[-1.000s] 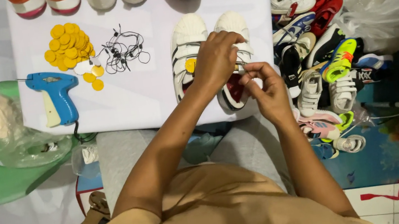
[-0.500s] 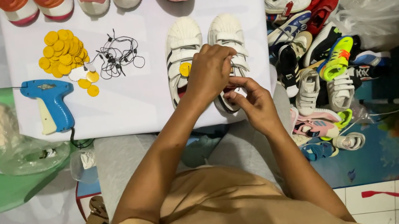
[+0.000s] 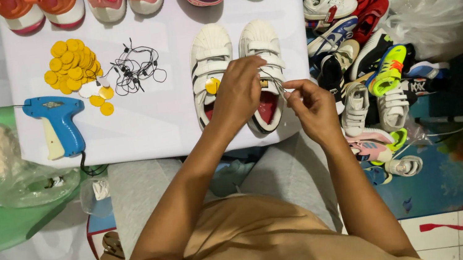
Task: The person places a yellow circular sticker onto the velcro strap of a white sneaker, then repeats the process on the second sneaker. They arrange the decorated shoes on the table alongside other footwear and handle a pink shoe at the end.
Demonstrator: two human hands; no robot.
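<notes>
Fingers of the right hand (image 3: 311, 111) pinch a thin string (image 3: 277, 83) that runs to the left hand (image 3: 239, 91), closed on the right shoe (image 3: 263, 74) (strapped, white). The pair lies on the white table (image 3: 155, 124), toes pointing away from the person, long axes running near to far, a yellow tag (image 3: 212, 85) on the left shoe (image 3: 211, 71).

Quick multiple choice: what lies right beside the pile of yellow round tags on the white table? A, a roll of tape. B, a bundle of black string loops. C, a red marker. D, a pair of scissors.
B: a tangle of black string loops lies just right of the yellow round tags on the white table; no scissors, tape or marker shows there.
</notes>
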